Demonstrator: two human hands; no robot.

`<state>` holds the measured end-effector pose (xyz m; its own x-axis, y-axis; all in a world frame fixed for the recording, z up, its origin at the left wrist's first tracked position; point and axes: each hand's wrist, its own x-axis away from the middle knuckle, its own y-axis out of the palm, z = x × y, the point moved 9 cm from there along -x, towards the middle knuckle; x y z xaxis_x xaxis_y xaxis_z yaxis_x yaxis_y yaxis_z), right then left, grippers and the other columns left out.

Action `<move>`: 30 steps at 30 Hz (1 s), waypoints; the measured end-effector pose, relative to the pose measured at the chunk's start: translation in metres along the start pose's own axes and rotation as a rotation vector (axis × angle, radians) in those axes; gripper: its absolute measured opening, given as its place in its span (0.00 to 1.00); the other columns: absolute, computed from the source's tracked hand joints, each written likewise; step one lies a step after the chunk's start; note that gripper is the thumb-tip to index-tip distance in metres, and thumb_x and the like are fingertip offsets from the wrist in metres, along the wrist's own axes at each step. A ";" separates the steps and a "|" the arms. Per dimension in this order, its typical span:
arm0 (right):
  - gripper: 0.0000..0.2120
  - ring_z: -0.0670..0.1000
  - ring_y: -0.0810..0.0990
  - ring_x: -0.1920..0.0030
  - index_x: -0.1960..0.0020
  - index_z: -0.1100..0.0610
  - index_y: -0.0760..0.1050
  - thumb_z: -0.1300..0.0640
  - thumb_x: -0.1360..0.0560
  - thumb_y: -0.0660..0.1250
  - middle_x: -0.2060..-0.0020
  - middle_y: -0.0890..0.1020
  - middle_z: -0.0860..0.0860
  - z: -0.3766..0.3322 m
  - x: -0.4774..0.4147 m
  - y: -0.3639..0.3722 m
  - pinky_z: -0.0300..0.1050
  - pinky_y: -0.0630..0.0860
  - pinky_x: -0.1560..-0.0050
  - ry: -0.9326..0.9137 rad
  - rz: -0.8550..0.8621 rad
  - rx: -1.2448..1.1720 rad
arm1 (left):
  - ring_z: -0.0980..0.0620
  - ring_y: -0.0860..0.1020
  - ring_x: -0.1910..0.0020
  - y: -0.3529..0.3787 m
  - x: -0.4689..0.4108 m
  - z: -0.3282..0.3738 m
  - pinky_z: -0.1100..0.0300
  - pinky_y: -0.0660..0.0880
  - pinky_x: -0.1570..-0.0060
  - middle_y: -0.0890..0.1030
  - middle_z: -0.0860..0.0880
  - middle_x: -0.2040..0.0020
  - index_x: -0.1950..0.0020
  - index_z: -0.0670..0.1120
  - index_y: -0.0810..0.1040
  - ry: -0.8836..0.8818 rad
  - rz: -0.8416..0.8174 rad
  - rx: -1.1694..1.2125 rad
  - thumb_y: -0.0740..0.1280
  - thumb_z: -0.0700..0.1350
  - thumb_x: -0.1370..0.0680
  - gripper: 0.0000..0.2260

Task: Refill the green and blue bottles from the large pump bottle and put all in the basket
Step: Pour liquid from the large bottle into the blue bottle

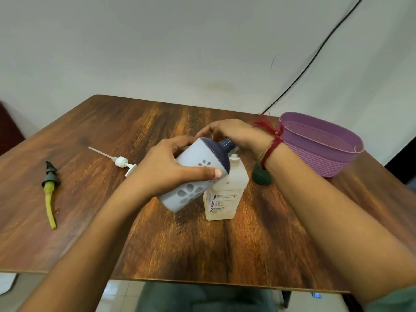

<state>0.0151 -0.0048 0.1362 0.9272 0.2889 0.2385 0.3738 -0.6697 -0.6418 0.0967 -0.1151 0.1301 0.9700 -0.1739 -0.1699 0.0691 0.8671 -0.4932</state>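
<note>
Mid-frame, the left hand (171,170) grips the tilted blue bottle (195,176); the right hand (234,134) arches over its neck, grip unclear. The table (180,255) ends well below.

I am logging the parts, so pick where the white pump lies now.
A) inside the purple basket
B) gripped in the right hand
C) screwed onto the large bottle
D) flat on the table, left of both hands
D: the white pump lies flat on the table, off the large bottle and left of the left hand, which grips the blue bottle.
</note>
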 end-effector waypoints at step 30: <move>0.12 0.56 0.78 0.47 0.56 0.47 0.79 0.58 0.23 0.59 0.47 0.79 0.52 0.000 -0.002 -0.003 0.53 0.77 0.45 -0.004 -0.053 0.123 | 0.57 0.83 0.62 0.000 0.001 0.004 0.56 0.81 0.60 0.84 0.57 0.58 0.49 0.57 0.78 0.002 -0.012 0.051 0.72 0.67 0.46 0.28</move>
<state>0.0118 -0.0032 0.1375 0.9061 0.3245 0.2714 0.4158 -0.5647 -0.7129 0.0982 -0.1132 0.1329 0.9686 -0.1852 -0.1660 0.0925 0.8878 -0.4508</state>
